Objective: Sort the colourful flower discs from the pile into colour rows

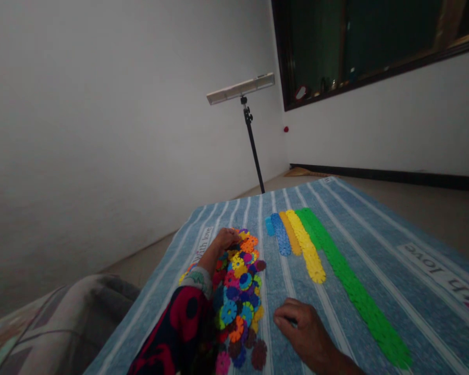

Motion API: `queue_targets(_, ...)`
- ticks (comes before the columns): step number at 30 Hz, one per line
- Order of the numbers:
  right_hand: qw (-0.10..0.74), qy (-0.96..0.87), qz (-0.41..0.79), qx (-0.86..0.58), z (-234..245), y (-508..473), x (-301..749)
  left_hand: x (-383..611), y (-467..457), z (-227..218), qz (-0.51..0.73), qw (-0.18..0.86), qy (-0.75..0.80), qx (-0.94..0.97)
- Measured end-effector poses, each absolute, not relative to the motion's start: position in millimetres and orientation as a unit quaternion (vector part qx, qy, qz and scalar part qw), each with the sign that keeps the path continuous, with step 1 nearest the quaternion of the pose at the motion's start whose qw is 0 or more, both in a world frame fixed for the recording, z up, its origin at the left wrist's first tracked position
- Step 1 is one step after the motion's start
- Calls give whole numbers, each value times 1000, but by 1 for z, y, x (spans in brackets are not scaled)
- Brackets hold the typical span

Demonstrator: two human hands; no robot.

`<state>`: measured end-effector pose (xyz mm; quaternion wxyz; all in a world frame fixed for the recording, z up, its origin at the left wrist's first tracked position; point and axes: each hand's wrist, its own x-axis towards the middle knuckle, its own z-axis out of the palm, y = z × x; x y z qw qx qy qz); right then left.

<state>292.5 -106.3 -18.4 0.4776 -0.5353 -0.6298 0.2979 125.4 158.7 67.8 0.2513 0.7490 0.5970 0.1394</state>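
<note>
A heap of colourful plastic snowflake discs (240, 291) lies on a blue striped cloth (375, 245). My left hand (225, 240) reaches to the far end of the heap, fingers curled down onto the discs; whether it grips one is hidden. My right hand (303, 325) rests on the cloth just right of the heap, fingers bent and pressed together, with something small and dark showing under them. Beyond lie sorted rows of discs: light blue (270, 226), blue (281, 237), orange (291, 234), yellow (307, 247) and a long green row (352, 286).
A light bar on a black stand (252, 138) rises behind the cloth near the white wall. A dark window (375, 41) is at upper right. A grey cushion or bedding (62, 323) lies at lower left. Bare floor surrounds the cloth.
</note>
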Motion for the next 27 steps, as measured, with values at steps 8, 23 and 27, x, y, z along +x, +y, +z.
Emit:
queue_targets(8,482,-623,306,-535,-16,-107,294,192,129,62,141,339,480,797)
queue_targets(23,487,-621,318,-526,-13,-106,294,265,94,36,86,273,393,874)
queue_targets(27,485,-620,319,-527,-13,-106,294,271,90,38,70,229,403,883)
